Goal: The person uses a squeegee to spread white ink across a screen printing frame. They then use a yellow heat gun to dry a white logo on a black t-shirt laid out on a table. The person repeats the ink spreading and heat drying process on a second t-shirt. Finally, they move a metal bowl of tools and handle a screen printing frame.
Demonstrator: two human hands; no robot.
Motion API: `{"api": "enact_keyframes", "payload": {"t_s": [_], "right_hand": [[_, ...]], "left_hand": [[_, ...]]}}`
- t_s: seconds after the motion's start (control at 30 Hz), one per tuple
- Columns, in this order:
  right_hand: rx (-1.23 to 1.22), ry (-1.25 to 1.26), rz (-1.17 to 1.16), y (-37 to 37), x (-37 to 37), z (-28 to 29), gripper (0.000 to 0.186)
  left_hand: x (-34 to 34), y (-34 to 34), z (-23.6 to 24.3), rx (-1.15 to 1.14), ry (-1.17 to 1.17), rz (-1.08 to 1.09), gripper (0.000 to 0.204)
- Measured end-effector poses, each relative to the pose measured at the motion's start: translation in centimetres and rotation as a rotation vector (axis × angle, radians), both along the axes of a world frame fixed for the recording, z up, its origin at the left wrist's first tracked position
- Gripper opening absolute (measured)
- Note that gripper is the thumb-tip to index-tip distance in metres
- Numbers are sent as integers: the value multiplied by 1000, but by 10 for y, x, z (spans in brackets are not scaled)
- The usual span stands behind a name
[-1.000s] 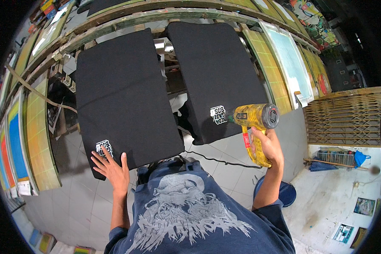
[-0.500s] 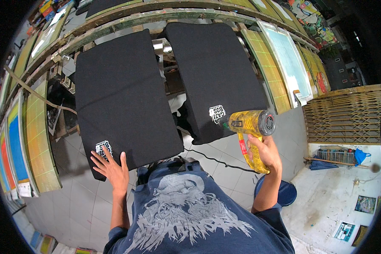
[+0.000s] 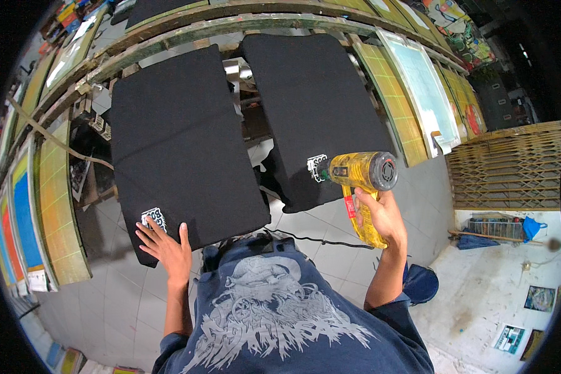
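Observation:
A yellow heat gun (image 3: 355, 173) is gripped in my right hand (image 3: 382, 216), its nozzle over the white print (image 3: 316, 167) near the front edge of the right black fabric-covered board (image 3: 318, 106). The nozzle hides part of that print. My left hand (image 3: 169, 249) lies with fingers spread on the front corner of the left black fabric-covered board (image 3: 181, 137). Its fingertips touch or lie just over a second white print (image 3: 154, 216), partly covering it. Both boards lie side by side with a gap between them.
A black cord (image 3: 318, 240) trails below the heat gun. Yellow boards (image 3: 389, 93) and a pale framed screen (image 3: 417, 87) stand at the right; more colored frames (image 3: 25, 206) are at the left. A wooden rail (image 3: 230, 25) runs behind. A folding lattice gate (image 3: 511, 168) stands far right.
The heat gun has moved slightly left and up, so its nozzle now covers more of the right print. My left hand has barely shifted.

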State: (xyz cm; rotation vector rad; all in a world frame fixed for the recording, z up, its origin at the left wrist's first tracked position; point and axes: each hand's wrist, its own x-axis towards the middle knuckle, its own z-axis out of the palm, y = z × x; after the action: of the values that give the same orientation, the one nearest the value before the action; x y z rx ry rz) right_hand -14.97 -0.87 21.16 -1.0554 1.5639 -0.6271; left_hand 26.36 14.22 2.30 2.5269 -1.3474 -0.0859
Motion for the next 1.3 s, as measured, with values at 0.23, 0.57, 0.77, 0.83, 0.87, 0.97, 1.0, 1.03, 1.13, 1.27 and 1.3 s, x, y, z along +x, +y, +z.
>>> {"api": "enact_keyframes", "payload": {"t_s": [0.23, 0.57, 0.77, 0.83, 0.87, 0.97, 1.0, 1.03, 1.13, 1.27, 1.3], "right_hand": [[-23, -32, 45, -14, 5, -5, 25], [-62, -15, 2, -31, 9, -6, 31], [-18, -57, 45, -32, 0, -3, 28], [-49, -41, 19, -30, -1, -3, 28], [-64, -33, 6, -29, -2, -4, 28], [-75, 102, -54, -28, -3, -3, 28], [-58, 75, -27, -27, -7, -4, 28], [-41, 48, 0, -25, -13, -4, 28], [1, -3, 15, -17, -20, 0, 30], [-52, 104, -46, -7, -21, 0, 29], [-32, 84, -30, -5, -21, 1, 30]], "left_hand": [[-1, -1, 9, 139, -39, -8, 89], [0, 1, 5, 159, -52, 16, 90], [2, 2, -5, 32, -32, 17, 89], [1, 1, -3, 95, -62, 17, 89], [1, 0, -1, 136, -79, 19, 89], [3, 1, -3, 110, -75, 25, 88], [3, 0, -3, 78, -66, 27, 88], [2, 0, -3, 88, -65, 27, 88], [2, 0, 0, 123, -66, 24, 87], [3, 0, -1, 78, -47, 29, 87], [3, -1, -2, 38, -35, 33, 87]]}}
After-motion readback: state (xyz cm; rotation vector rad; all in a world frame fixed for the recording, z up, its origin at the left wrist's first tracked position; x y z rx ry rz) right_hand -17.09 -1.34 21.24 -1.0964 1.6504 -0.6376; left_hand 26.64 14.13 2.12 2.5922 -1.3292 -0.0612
